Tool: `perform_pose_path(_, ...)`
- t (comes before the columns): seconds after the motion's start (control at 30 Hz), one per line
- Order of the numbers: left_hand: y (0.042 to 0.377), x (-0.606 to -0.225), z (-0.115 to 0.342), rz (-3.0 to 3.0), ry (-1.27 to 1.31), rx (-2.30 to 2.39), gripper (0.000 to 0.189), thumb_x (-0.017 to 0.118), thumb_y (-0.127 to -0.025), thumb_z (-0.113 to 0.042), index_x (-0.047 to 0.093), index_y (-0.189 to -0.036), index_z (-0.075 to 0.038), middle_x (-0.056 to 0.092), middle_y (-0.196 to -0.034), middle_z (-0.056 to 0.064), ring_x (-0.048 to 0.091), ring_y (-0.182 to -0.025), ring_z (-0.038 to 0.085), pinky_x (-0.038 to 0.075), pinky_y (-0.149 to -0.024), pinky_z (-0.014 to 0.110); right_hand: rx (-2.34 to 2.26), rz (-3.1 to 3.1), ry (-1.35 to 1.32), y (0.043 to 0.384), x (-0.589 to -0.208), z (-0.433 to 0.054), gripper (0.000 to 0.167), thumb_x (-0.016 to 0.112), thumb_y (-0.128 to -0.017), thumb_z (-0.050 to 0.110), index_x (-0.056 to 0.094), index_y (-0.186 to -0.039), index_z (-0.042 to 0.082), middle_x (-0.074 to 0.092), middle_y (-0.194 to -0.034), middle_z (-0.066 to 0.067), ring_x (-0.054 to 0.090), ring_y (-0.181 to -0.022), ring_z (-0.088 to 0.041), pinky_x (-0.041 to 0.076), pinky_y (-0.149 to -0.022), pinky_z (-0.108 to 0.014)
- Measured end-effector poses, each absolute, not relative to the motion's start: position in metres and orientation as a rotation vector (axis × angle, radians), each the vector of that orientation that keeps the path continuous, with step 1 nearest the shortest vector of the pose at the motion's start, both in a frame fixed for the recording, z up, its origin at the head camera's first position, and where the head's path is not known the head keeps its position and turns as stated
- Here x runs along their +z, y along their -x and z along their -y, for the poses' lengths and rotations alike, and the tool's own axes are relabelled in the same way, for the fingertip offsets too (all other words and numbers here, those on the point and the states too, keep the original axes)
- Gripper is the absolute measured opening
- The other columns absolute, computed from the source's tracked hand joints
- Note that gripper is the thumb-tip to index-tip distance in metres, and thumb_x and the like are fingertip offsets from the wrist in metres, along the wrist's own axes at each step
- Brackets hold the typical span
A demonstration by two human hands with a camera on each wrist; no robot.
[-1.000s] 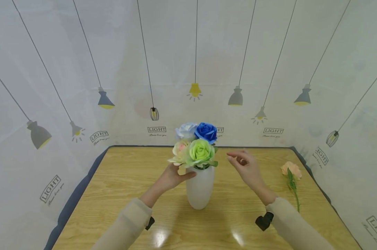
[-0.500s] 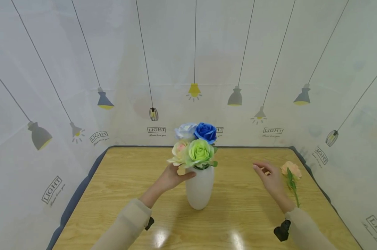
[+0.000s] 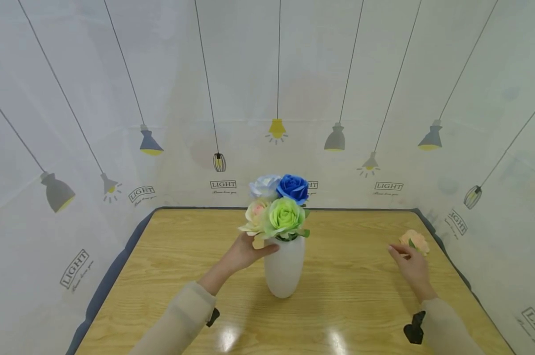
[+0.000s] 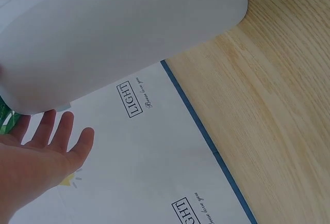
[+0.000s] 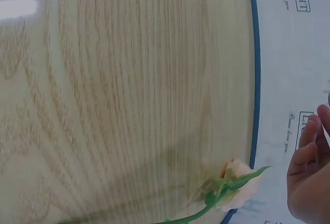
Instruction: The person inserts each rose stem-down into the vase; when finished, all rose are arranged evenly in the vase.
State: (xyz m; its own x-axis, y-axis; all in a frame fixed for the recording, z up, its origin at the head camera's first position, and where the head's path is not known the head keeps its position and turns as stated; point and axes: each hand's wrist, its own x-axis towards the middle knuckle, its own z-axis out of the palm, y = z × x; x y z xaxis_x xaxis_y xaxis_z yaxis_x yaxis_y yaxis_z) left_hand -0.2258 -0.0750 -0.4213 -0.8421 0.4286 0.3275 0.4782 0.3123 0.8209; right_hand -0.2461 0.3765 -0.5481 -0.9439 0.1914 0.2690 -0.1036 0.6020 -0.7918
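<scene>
A white vase [image 3: 284, 271] stands upright mid-table, filled with a blue rose [image 3: 292, 189], a pale blue rose [image 3: 265, 186], a green rose [image 3: 286, 216] and a cream-pink rose [image 3: 255, 217]. My left hand [image 3: 242, 254] holds the vase near its rim, thumb in front; in the left wrist view its fingers spread out behind the vase wall. On the right lies a peach flower [image 3: 415, 240] with a green stem [image 5: 195, 216]. Over that stem hovers my right hand [image 3: 414, 271], fingers loosely bent and holding nothing, hiding most of the stem in the head view.
The wooden table [image 3: 183, 266] has a dark blue edge band [image 3: 130, 246]. Pale curtains [image 3: 232, 74] printed with hanging lamps enclose its back and sides. Each sleeve carries a black wrist device [image 3: 415, 328].
My right hand has moved from beside the vase to the right, over the peach flower. The left hand and the vase have stayed in place.
</scene>
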Motion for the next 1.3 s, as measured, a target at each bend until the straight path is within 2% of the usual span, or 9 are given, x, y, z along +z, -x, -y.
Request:
perform_pose_path(0.17, 0.226, -0.421, 0.075, 2.509, 0.866, -1.593, 0.074, 0.069, -0.077, -0.029, 0.026, -0.137, -0.023, 0.033, -0.135, -0.002, 0.028, -0.123, 0.014, 0.025, -0.098, 0.041, 1.232, 2.583, 0.236, 0.237, -0.541, -0.382, 0.048, 0.053, -0.085, 0.043, 0.059, -0.107, 0.001, 0.055, -0.101, -0.018, 0.049, -0.089, -0.033, 0.040, -0.068, -0.049)
perform_pose_path(0.3, 0.226, -0.421, 0.074, 2.507, 0.866, -1.599, 0.074, 0.069, -0.077, -0.029, 0.026, -0.137, -0.023, 0.033, -0.136, -0.002, 0.029, -0.123, 0.015, 0.025, -0.098, 0.042, 1.116, 2.599, 0.334, 0.250, -0.579, -0.414, 0.051, 0.050, -0.086, 0.045, 0.058, -0.110, 0.001, 0.055, -0.105, -0.018, 0.046, -0.096, -0.035, 0.042, -0.064, -0.040)
perform_pose_path(0.4, 0.226, -0.421, 0.074, 2.517, 0.856, -1.595, 0.074, 0.068, -0.077, -0.030, 0.026, -0.137, -0.024, 0.033, -0.135, -0.002, 0.029, -0.122, 0.014, 0.026, -0.098, 0.042, 1.004, 2.603, 0.374, 0.259, -0.614, -0.439, 0.050, 0.046, -0.086, 0.047, 0.058, -0.111, 0.004, 0.056, -0.104, -0.014, 0.049, -0.091, -0.030, 0.041, -0.056, -0.032)
perform_pose_path(0.47, 0.226, -0.421, 0.075, 2.518, 0.859, -1.590, 0.074, 0.068, -0.077, -0.030, 0.026, -0.137, -0.024, 0.033, -0.135, -0.002, 0.029, -0.123, 0.015, 0.026, -0.098, 0.042, 0.990, 2.617, 0.411, 0.258, -0.622, -0.446, 0.051, 0.045, -0.086, 0.047, 0.056, -0.112, 0.004, 0.056, -0.104, -0.015, 0.050, -0.089, -0.030, 0.041, -0.060, -0.033)
perform_pose_path(0.67, 0.226, -0.420, 0.075, 2.518, 0.849, -1.595, 0.074, 0.068, -0.077, -0.031, 0.026, -0.137, -0.023, 0.033, -0.136, -0.001, 0.029, -0.123, 0.016, 0.025, -0.098, 0.043, 1.305, 2.511, 0.660, 0.230, -0.586, -0.428, 0.059, 0.050, -0.084, 0.048, 0.051, -0.116, -0.001, 0.056, -0.097, -0.011, 0.051, -0.077, -0.018, 0.043, -0.050, -0.030)
perform_pose_path(0.73, 0.225, -0.421, 0.075, 2.528, 0.836, -1.599, 0.074, 0.068, -0.077, -0.032, 0.025, -0.138, -0.024, 0.033, -0.136, -0.001, 0.029, -0.123, 0.015, 0.025, -0.098, 0.043, 1.341, 2.477, 0.717, 0.223, -0.582, -0.425, 0.060, 0.047, -0.085, 0.049, 0.049, -0.119, -0.001, 0.055, -0.100, -0.012, 0.051, -0.082, -0.017, 0.045, -0.055, -0.030)
perform_pose_path(0.9, 0.222, -0.417, 0.074, 2.525, 0.838, -1.603, 0.074, 0.068, -0.078, -0.028, 0.025, -0.138, -0.021, 0.032, -0.136, 0.001, 0.028, -0.123, 0.017, 0.026, -0.098, 0.043, 1.293, 2.514, 0.741, 0.209, -0.577, -0.420, 0.057, 0.042, -0.089, 0.041, 0.046, -0.120, -0.007, 0.047, -0.113, -0.028, 0.042, -0.100, -0.038, 0.035, -0.079, -0.050)
perform_pose_path(1.17, 0.226, -0.423, 0.075, 2.521, 0.849, -1.592, 0.074, 0.068, -0.077, -0.033, 0.026, -0.137, -0.022, 0.034, -0.135, 0.000, 0.030, -0.123, 0.018, 0.026, -0.098, 0.043, 1.349, 2.556, 0.865, 0.189, -0.548, -0.395, 0.052, 0.045, -0.088, 0.030, 0.043, -0.120, -0.010, 0.047, -0.111, -0.031, 0.047, -0.094, -0.040, 0.042, -0.067, -0.041)
perform_pose_path(1.3, 0.226, -0.423, 0.075, 2.514, 0.855, -1.597, 0.073, 0.068, -0.077, -0.032, 0.027, -0.137, -0.023, 0.034, -0.135, 0.000, 0.030, -0.123, 0.018, 0.026, -0.097, 0.043, 1.377, 2.553, 0.951, 0.193, -0.552, -0.396, 0.051, 0.046, -0.086, 0.027, 0.042, -0.122, -0.009, 0.038, -0.121, -0.032, 0.036, -0.107, -0.045, 0.035, -0.083, -0.052)
